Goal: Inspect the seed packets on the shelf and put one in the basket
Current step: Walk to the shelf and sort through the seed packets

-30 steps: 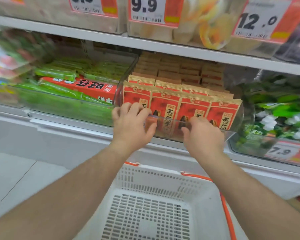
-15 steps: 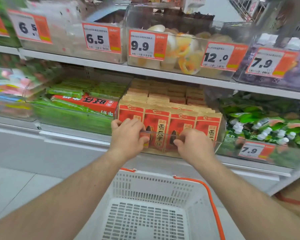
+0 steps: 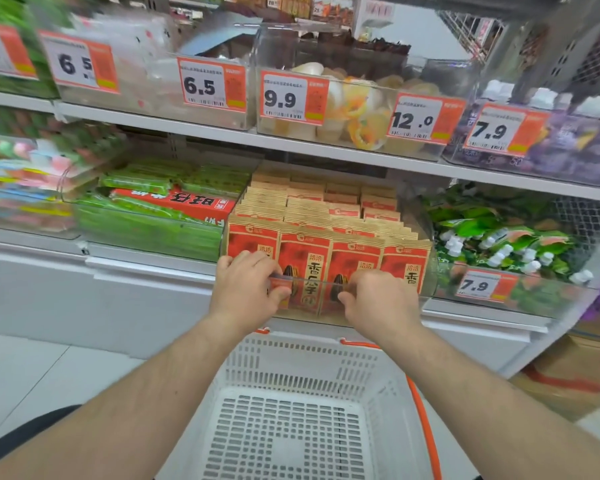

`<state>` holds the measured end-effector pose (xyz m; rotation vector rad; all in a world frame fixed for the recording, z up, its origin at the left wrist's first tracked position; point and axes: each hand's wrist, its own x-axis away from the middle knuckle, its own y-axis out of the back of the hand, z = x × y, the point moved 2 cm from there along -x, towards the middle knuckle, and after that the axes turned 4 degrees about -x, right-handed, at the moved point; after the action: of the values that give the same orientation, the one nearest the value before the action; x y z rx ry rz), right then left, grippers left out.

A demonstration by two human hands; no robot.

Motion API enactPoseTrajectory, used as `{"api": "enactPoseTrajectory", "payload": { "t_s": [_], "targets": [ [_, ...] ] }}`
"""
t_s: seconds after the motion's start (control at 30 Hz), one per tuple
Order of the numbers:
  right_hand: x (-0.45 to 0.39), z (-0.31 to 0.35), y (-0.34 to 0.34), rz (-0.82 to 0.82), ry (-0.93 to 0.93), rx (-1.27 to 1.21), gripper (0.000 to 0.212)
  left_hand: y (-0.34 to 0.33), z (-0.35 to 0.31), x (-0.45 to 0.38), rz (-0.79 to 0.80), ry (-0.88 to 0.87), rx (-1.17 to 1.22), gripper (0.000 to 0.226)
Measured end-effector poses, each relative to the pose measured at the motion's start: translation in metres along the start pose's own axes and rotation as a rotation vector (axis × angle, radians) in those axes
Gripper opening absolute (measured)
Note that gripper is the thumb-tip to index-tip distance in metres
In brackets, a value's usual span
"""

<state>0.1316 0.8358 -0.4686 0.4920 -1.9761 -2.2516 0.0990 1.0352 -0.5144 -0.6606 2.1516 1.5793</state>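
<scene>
Red and tan seed packets (image 3: 305, 258) stand upright in several rows inside a clear plastic bin (image 3: 426, 271) on the lower shelf. My left hand (image 3: 246, 289) grips the bin's front wall at the left, fingers curled over the rim in front of the first packet and thumb on the outside. My right hand (image 3: 378, 299) grips the same wall further right in the same way. A white slotted basket (image 3: 305, 362) with an orange handle hangs directly below my arms, with nothing in it.
A bin of green and red snack packs (image 3: 160, 209) sits left of the seed bin, and green bagged sweets (image 3: 499, 237) sit to its right. The upper shelf (image 3: 291, 147) holds clear bins with orange price tags. Cardboard boxes (image 3: 568, 375) lie on the floor at right.
The view has pulled back and tilted up, showing more of the upper shelf. Both hands stay on the seed bin's front wall.
</scene>
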Motion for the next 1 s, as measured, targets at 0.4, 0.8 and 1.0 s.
{"api": "enactPoseTrajectory", "payload": {
  "t_s": [0.4, 0.8, 1.0],
  "targets": [
    [0.007, 0.003, 0.007, 0.021, 0.069, 0.073, 0.028, 0.031, 0.006, -0.002, -0.047, 0.038, 0.010, 0.056],
    [-0.003, 0.013, 0.052, -0.221, 0.310, -0.200, 0.026, 0.046, 0.017, -0.025, -0.129, 0.334, 0.331, 0.078],
    [-0.100, 0.046, 0.069, -0.040, 0.327, -0.281, 0.041, 0.046, 0.039, -0.066, -0.080, 0.551, 0.665, 0.016]
  ]
}}
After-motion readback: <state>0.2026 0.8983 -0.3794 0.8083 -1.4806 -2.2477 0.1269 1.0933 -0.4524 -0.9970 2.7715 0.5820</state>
